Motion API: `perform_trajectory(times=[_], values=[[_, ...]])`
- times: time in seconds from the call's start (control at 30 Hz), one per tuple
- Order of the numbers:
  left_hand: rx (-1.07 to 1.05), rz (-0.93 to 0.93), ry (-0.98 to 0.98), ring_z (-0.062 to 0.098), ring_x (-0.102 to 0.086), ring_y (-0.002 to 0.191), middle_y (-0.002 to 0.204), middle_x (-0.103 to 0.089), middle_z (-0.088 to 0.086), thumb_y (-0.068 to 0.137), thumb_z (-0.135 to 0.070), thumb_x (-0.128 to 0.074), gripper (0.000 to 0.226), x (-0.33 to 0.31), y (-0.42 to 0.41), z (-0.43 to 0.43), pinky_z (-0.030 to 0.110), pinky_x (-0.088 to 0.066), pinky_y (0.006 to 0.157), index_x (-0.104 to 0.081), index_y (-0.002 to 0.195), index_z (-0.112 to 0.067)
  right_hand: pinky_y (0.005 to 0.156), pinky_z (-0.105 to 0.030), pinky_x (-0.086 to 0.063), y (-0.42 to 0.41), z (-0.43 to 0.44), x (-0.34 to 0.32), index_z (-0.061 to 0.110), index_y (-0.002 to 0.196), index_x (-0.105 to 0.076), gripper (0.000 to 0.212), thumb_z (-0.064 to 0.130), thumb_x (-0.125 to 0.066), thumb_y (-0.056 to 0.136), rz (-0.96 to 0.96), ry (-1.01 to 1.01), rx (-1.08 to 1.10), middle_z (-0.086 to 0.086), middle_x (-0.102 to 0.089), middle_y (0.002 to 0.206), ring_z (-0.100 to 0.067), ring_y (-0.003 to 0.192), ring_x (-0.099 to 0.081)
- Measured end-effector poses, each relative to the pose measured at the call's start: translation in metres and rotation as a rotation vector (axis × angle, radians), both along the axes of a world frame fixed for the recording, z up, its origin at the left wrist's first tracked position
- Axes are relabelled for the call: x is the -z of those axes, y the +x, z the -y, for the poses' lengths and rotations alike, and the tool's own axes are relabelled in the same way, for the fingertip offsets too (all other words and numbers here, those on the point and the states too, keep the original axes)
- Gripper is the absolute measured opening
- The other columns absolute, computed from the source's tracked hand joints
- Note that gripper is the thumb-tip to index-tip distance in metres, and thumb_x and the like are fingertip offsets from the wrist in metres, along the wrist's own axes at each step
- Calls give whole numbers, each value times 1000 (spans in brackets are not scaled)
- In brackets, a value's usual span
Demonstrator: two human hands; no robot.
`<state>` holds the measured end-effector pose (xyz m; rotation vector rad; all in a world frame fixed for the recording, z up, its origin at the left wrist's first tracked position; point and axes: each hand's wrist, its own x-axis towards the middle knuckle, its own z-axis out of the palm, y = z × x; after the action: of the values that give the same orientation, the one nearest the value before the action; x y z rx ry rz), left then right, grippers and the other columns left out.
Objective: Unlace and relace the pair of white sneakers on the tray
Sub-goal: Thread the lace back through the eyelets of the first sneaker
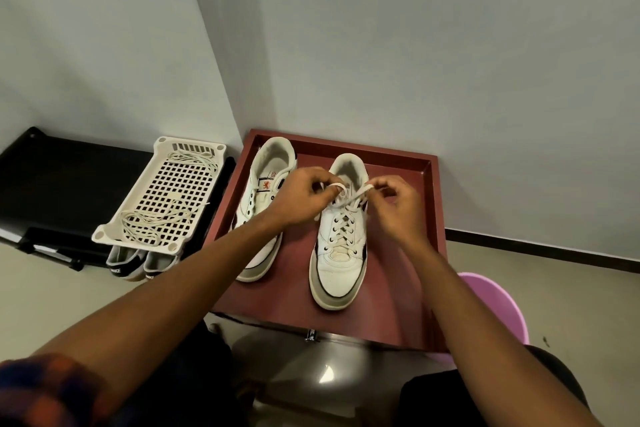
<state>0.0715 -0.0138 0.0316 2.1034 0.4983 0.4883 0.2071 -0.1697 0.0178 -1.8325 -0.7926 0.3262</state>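
A dark checked sleeve (45, 388) sits closest, with a bare forearm stretching forward from it. The left hand (298, 198) and the right hand (398, 208) each pinch an end of the flat white lace (353, 199) over the top eyelets of a white leather sneaker (341, 253). It stands beside its mate (266, 191) in the red-brown wooden tray (429, 191).

The tray (429, 184) was dark red. The sneakers (341, 274) were white with grey toe bands and black trim; one tongue (273, 173) bore an orange emblem (265, 185). The rack (162, 191) was cream and gridded. The sleeve (45, 388) was checked orange and navy.
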Motion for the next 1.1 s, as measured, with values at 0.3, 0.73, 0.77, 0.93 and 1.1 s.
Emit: perform_trajectory(times=[0.3,0.73,0.77,0.93,1.1], values=[[-167,-52,-173,12,-61,65,70,-69,-2,74,-29,-54,26,8,-22,-32,27,-47,65,-75,77,-15,49,-22,-39,65,26,9,19,79,-66,14,14,-69,91,-796,210,630,4,-64,60,-9,49,-53],[-242,-370,83,7,-68,80,88,-74,-9,81,-51,-67,31,-6,27,-29,33,-57,76,-72,97,-25,72,-16,-48,45,-22,-23,22,98,-81,15,14,-73,89,66,-289,-96,19,-70,83,4,77,-65],[-208,-511,113,12,-69,87,95,-74,-6,80,-57,-69,42,-7,34,-31,36,-57,81,-72,103,-22,71,-17,-48,38,-30,-26,20,98,-81,14,14,-75,88,120,-309,-181,17,-70,84,3,75,-64],[-10,-769,-144,19,-67,62,72,-73,9,83,-38,-76,38,-12,60,-36,27,-54,60,-74,88,-1,73,-26,-57,25,-61,-27,21,84,-81,20,5,-70,80,259,-486,-364,10,-77,82,-5,76,-69],[-15,-751,-555,21,-67,79,90,-69,16,90,5,-64,11,-22,61,-44,38,-59,87,-67,101,6,62,-18,-52,30,-77,-21,11,79,-81,17,2,-67,79,89,-625,-467,3,-77,79,-10,72,-69]])
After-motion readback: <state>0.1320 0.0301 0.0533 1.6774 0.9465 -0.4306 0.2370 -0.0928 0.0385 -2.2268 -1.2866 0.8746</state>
